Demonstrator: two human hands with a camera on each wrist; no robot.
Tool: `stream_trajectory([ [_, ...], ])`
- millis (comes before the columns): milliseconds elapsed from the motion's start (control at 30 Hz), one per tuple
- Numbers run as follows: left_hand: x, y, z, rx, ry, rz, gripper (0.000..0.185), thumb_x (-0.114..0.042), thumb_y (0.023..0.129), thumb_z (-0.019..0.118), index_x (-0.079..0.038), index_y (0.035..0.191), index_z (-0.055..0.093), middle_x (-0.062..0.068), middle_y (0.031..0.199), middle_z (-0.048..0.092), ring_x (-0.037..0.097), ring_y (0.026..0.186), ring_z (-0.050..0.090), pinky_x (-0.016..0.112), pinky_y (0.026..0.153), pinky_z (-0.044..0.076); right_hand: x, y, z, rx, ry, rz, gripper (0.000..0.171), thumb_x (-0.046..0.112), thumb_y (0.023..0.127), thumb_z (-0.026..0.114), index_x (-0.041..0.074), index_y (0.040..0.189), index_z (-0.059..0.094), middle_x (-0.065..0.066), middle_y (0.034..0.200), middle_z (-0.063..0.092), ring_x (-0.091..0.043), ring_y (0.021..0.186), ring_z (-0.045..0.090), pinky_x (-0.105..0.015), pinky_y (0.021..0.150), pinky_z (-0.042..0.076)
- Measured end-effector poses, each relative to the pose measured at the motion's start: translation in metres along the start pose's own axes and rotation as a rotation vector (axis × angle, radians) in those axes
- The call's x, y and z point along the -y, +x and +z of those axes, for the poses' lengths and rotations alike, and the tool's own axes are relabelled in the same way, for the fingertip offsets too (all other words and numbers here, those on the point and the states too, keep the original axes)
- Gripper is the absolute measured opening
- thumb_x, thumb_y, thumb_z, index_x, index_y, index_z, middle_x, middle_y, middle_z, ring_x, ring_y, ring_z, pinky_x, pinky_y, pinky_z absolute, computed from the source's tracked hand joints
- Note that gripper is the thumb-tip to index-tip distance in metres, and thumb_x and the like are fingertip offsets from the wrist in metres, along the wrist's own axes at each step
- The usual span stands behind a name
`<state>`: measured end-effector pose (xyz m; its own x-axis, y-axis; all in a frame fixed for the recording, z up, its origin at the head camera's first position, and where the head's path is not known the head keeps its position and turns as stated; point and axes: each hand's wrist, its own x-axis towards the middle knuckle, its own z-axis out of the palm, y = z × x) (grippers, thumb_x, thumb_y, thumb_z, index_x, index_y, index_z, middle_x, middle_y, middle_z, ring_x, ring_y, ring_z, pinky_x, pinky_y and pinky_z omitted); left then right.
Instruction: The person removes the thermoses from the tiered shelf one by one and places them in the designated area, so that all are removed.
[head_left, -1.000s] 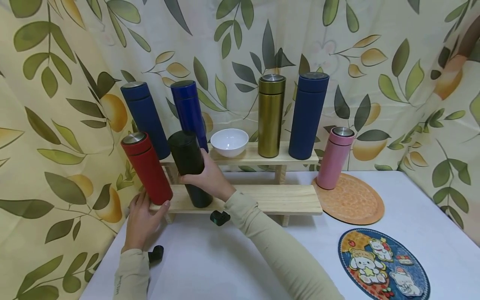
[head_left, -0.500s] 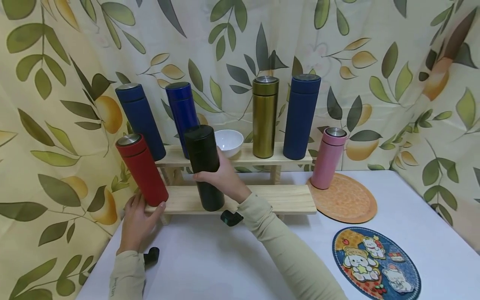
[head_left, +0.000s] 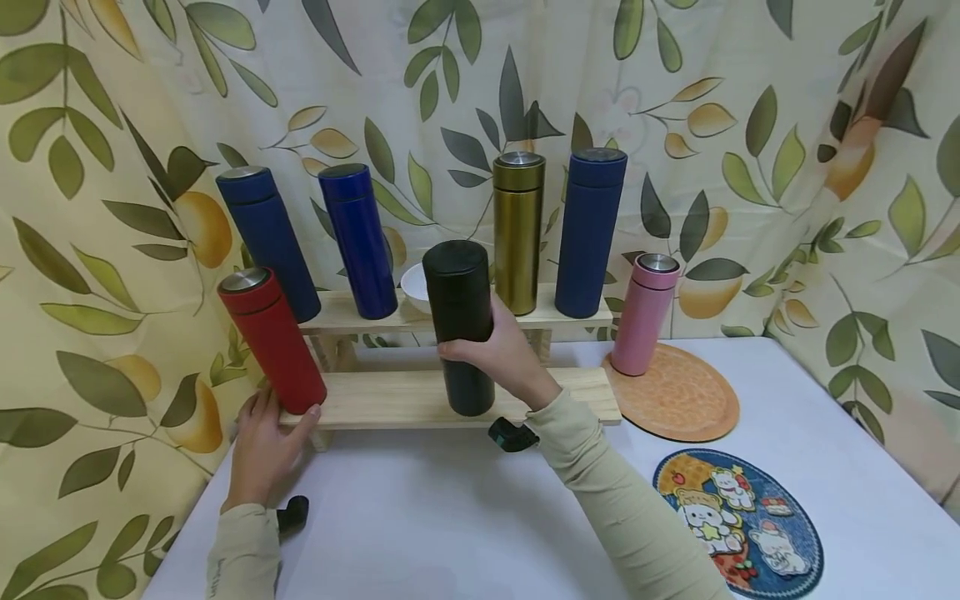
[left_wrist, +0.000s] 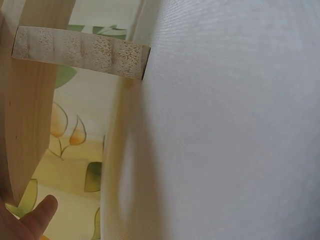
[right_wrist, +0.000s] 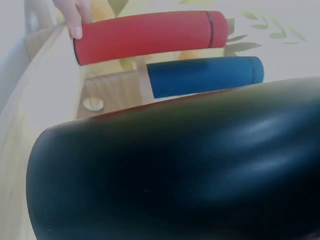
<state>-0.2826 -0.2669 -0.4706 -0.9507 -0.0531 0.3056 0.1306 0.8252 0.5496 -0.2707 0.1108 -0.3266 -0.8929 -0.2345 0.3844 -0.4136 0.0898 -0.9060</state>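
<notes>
My right hand [head_left: 510, 354] grips a black thermos flask [head_left: 461, 325] around its middle, upright over the lower wooden board. The same black flask [right_wrist: 165, 170] fills most of the right wrist view. At the board's left end, my left hand [head_left: 266, 446] grips the wooden display shelf [head_left: 375, 400], its thumb beside the base of a red thermos flask [head_left: 273, 342]. A fingertip [left_wrist: 42, 215] shows below the board in the left wrist view. The red flask stands at the left end of the lower board.
On the upper board stand a matte blue flask [head_left: 270, 242], a glossy blue flask [head_left: 360, 242], a gold flask [head_left: 517, 233], another navy flask [head_left: 592, 233] and a partly hidden white bowl [head_left: 415, 287]. A pink flask [head_left: 645, 317] stands on an orange round mat [head_left: 690, 400]; a cartoon mat [head_left: 757, 500] lies nearer.
My right hand has carried the black flask rightward along the lower board, away from the red flask and in front of the bowl. My left hand stays at the board's left end.
</notes>
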Motion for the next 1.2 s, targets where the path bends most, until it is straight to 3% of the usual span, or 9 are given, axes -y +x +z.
stream_trajectory([
  [367, 0.0, 0.0, 0.0, 0.001, -0.005, -0.003, 0.095, -0.056, 0.104, 0.062, 0.005, 0.166, 0.026, 0.031, 0.169, 0.026, 0.057, 0.151, 0.02, 0.083, 0.11, 0.027, 0.006, -0.038, -0.059, -0.069, -0.051, 0.003, 0.082, 0.017, 0.084, 0.079, 0.006, 0.155, 0.041, -0.018, 0.141, 0.057, -0.037, 0.123, 0.057, -0.064, 0.105, 0.045],
  [600, -0.001, 0.0, -0.001, 0.009, 0.003, -0.002, 0.094, -0.057, 0.104, 0.061, 0.006, 0.166, 0.027, 0.032, 0.168, 0.027, 0.057, 0.151, 0.019, 0.083, 0.11, 0.027, 0.006, -0.063, -0.095, -0.204, -0.098, 0.021, 0.074, 0.009, 0.086, 0.078, 0.001, 0.151, 0.044, -0.019, 0.137, 0.059, -0.032, 0.12, 0.058, -0.062, 0.105, 0.045],
  [767, -0.001, -0.002, -0.001, 0.016, -0.001, -0.014, 0.096, -0.057, 0.103, 0.061, 0.005, 0.167, 0.025, 0.033, 0.168, 0.027, 0.058, 0.151, 0.019, 0.083, 0.11, 0.027, 0.009, -0.076, -0.12, -0.247, -0.113, 0.015, 0.074, 0.004, 0.089, 0.075, 0.005, 0.155, 0.041, -0.017, 0.141, 0.057, -0.026, 0.12, 0.061, -0.062, 0.107, 0.045],
  [1033, -0.001, -0.001, -0.001, 0.011, 0.006, -0.007, 0.096, -0.056, 0.103, 0.062, 0.006, 0.166, 0.025, 0.033, 0.168, 0.027, 0.058, 0.15, 0.02, 0.082, 0.111, 0.026, 0.002, -0.095, -0.157, -0.305, -0.224, 0.047, 0.066, 0.008, 0.096, 0.073, 0.008, 0.154, 0.043, -0.008, 0.134, 0.059, -0.02, 0.116, 0.063, -0.047, 0.1, 0.049],
  [1200, -0.001, 0.0, -0.001, 0.015, 0.009, -0.013, 0.097, -0.057, 0.103, 0.062, 0.006, 0.166, 0.025, 0.033, 0.168, 0.027, 0.059, 0.15, 0.02, 0.082, 0.112, 0.025, -0.007, -0.106, -0.174, -0.345, -0.272, 0.062, 0.069, 0.011, 0.097, 0.073, 0.009, 0.157, 0.038, -0.008, 0.139, 0.055, -0.018, 0.118, 0.058, -0.066, 0.104, 0.046],
])
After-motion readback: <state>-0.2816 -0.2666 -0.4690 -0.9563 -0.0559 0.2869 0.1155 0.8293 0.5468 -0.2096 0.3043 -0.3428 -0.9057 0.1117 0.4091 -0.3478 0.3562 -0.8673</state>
